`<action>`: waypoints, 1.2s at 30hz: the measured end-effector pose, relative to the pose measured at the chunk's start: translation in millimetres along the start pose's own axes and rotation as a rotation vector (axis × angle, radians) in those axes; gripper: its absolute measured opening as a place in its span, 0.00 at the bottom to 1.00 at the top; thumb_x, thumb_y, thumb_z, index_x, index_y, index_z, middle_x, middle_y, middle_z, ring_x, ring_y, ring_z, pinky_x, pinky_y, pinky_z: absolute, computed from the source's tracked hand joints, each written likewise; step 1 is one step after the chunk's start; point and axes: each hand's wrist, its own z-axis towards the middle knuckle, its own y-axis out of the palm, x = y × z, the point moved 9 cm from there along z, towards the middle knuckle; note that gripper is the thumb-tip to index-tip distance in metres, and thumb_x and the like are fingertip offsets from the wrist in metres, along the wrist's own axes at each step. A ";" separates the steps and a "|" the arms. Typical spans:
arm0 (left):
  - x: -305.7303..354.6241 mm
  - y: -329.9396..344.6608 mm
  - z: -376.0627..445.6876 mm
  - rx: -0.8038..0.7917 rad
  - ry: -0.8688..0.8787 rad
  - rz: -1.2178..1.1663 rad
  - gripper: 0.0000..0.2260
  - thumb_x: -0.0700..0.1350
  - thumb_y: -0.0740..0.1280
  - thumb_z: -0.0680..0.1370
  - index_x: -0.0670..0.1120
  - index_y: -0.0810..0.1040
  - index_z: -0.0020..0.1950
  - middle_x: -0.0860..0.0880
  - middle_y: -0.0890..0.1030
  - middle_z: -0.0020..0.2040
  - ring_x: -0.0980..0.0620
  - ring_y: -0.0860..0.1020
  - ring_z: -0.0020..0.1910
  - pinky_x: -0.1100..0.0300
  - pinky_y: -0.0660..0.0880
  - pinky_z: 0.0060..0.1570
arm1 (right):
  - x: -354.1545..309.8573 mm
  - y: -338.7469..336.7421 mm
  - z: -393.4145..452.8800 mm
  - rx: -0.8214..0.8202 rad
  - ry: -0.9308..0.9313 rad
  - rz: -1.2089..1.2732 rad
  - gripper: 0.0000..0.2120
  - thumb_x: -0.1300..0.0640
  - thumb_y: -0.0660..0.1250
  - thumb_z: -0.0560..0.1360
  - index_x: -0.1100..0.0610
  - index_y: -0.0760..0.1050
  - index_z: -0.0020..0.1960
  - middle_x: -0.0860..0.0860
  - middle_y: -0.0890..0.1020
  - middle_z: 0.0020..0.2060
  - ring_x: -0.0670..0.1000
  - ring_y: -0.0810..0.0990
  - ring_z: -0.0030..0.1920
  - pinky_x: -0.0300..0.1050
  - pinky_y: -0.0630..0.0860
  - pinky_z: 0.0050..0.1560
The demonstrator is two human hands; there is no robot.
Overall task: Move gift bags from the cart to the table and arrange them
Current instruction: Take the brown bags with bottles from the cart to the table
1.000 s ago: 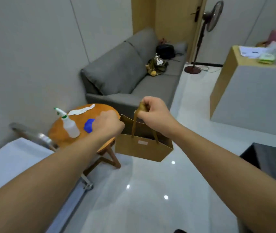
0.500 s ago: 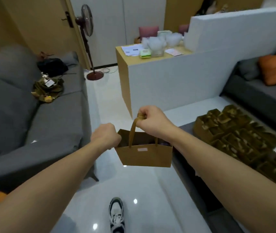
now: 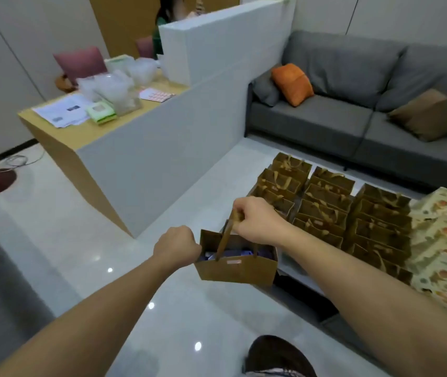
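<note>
Office lounge or reception room, grey sofa (image 3: 353,85) with cushions, partitioned desk (image 3: 62,131) with papers (image 3: 62,111), glossy tiled floor (image 3: 53,219)

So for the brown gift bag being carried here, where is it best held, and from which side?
By the handles, from above: the gift bag hangs upright with its mouth open, as the right hand grips them. The left hand steadies the left end.
</note>
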 end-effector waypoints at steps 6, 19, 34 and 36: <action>36.0 14.2 98.9 -0.074 0.125 -0.001 0.10 0.51 0.69 0.77 0.45 0.83 0.49 0.48 0.83 0.47 0.49 0.81 0.46 0.54 0.80 0.47 | 76.8 14.1 77.3 0.005 0.142 -0.009 0.05 0.66 0.66 0.71 0.57 0.74 0.40 0.55 0.78 0.37 0.56 0.79 0.39 0.58 0.80 0.41; 80.1 60.1 252.7 -0.293 0.196 0.067 0.17 0.53 0.67 0.81 0.49 0.77 0.67 0.48 0.78 0.64 0.50 0.78 0.59 0.59 0.73 0.58 | 244.2 43.0 217.1 -0.075 0.447 -0.088 0.06 0.62 0.68 0.73 0.52 0.74 0.45 0.54 0.81 0.45 0.58 0.80 0.48 0.52 0.80 0.47; 94.7 90.8 331.7 -0.488 0.306 0.141 0.16 0.51 0.66 0.81 0.47 0.77 0.67 0.46 0.77 0.64 0.48 0.76 0.60 0.61 0.68 0.53 | 315.2 34.9 263.9 0.057 0.681 -0.089 0.06 0.63 0.66 0.77 0.56 0.77 0.51 0.54 0.80 0.43 0.57 0.81 0.49 0.45 0.76 0.45; 100.1 89.6 336.1 -0.489 0.329 0.150 0.16 0.51 0.66 0.81 0.47 0.77 0.68 0.46 0.77 0.64 0.48 0.76 0.60 0.61 0.68 0.53 | 317.2 35.0 264.3 0.074 0.698 -0.072 0.06 0.63 0.67 0.76 0.54 0.73 0.46 0.51 0.77 0.40 0.55 0.80 0.45 0.44 0.72 0.42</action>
